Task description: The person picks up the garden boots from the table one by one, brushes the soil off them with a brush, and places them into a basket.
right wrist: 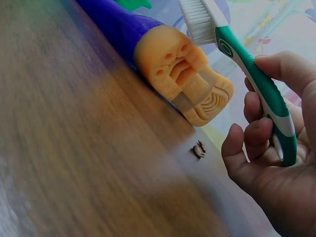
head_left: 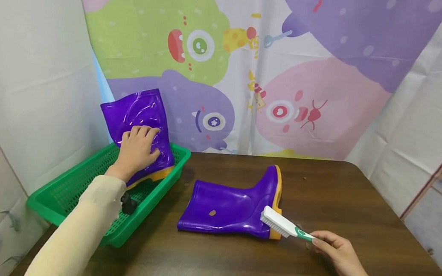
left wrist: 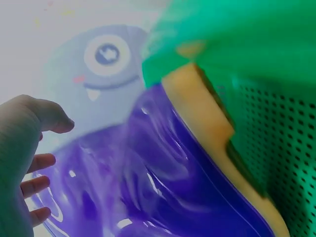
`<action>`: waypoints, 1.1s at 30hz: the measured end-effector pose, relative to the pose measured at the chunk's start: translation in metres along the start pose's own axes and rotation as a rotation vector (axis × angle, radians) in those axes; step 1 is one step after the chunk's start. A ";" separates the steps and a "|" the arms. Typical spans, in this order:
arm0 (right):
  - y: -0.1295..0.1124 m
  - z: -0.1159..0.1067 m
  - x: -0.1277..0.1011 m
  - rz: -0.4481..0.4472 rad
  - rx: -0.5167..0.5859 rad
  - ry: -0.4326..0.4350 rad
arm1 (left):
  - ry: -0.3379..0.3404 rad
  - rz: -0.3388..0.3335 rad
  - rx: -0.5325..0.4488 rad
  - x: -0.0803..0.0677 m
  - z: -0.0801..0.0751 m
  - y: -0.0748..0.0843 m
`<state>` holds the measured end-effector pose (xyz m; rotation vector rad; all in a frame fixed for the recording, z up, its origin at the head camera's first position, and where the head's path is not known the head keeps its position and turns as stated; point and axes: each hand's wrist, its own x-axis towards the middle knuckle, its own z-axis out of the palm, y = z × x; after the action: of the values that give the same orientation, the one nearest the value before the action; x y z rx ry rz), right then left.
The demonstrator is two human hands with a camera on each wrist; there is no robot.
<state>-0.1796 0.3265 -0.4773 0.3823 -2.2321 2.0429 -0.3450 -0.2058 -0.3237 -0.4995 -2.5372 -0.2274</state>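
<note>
While the right hand (head_left: 340,255) has its fingers wrapped round the green and white handle of a brush (head_left: 282,222), the left hand (head_left: 137,149) is over at the purple boot in the basket (head_left: 146,107). The left fingers are loose and fairly wide, thumb well off to the side, not gripping anything. They're right up at the boot's shiny side, but I honestly can't tell if they're touching it.

That boot leans in a green basket (head_left: 144,211) on the left of the bench (head_left: 340,193), shaft up, yellow sole down inside. There's also a black lump (head_left: 128,204) in there by the left wrist, no clue what it is.

The other boot (head_left: 235,203) is lying on its side in the middle of the bench, shaft pointing left, yellow sole (right wrist: 163,49) facing right, with a brown spot (head_left: 212,212) on the shaft. The white bristles are right by its heel end, though whether they actually touch is hard to say. A few brown bits (right wrist: 199,149) sit on the bench near the sole.

Behind it all hangs a cloth (head_left: 253,3) with big cartoon monsters turned sideways, and the left arm's in a cream sleeve (head_left: 79,230).
</note>
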 end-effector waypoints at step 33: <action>-0.003 0.000 0.000 -0.022 -0.029 -0.007 | -0.149 0.079 -0.070 -0.042 0.028 0.114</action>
<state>-0.1789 0.3259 -0.4748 0.4101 -2.2481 1.9998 -0.2807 -0.1071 -0.3637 -0.6654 -2.6544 -0.2586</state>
